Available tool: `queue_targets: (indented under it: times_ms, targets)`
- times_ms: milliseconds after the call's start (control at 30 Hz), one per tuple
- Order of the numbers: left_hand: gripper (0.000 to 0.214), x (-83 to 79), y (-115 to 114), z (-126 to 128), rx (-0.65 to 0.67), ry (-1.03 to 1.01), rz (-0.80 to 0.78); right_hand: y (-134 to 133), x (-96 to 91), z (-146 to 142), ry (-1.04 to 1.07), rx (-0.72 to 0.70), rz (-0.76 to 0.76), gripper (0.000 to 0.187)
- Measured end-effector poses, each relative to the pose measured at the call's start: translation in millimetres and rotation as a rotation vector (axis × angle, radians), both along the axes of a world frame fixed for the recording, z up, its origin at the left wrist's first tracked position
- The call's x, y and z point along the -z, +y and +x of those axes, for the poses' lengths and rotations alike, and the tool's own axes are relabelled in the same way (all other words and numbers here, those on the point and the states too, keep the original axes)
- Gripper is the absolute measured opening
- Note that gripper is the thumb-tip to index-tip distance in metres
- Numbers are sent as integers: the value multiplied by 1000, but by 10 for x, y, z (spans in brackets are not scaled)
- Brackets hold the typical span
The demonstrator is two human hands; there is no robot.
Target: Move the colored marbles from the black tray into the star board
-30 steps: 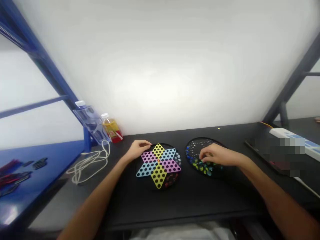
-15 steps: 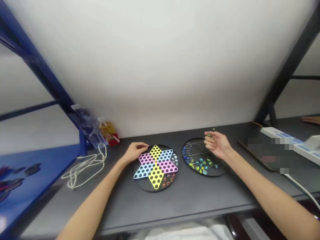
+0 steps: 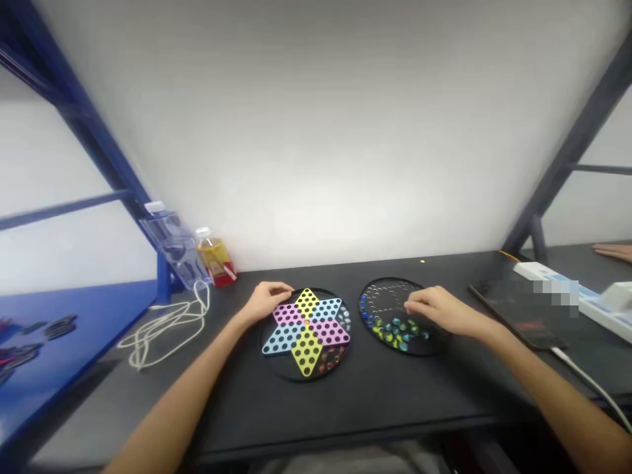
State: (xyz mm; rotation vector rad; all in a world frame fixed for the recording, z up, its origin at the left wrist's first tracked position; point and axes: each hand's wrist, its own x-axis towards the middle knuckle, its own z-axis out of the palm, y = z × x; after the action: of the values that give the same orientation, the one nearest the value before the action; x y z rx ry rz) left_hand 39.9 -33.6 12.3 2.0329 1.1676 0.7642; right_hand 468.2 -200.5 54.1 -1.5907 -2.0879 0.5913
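A round Chinese checkers board with a yellow, blue and pink star lies on the dark table; clear and reddish marbles sit in pockets on its right side. My left hand holds its far-left rim, fingers bent over the edge. To the right is a round black tray with blue, yellow and green marbles along its near and left side. Over that tray's right part my right hand is lowered, thumb and fingers pinched together. Whatever is between those fingertips is hidden.
A white cable, a clear bottle and a yellow-and-red bottle are at left. On the right lie a phone with a charging cord and a white power strip. Another person's hand shows at far right.
My right hand, earlier raised with a green marble at its fingers, has come down over the right tray and turned palm down. My left hand stays on the board's rim.
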Motion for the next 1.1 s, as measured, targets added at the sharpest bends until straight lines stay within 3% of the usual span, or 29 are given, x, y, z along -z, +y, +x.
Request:
queue_targets:
  times_ms: [167,367,700,800,933,1100]
  targets:
    - [35,5,-4,1,0,8,4,-161,-46,8,-133,-41,-116,26]
    - [35,-19,-21,12,7,15,4,-92,-36,-20,-210,-50,-168,19]
    - [34,-6,-23,11,4,29,30,-6,-10,40,-76,-183,-247,24]
    - [34,-14,-34,12,-1,37,33,49,98,118,102,-120,-343,31]
    - [34,-36,-53,16,3,41,49,184,209,243,603,2,-510,35]
    - [35,-33,-42,22,-17,40,44,313,171,344,1152,73,-381,19]
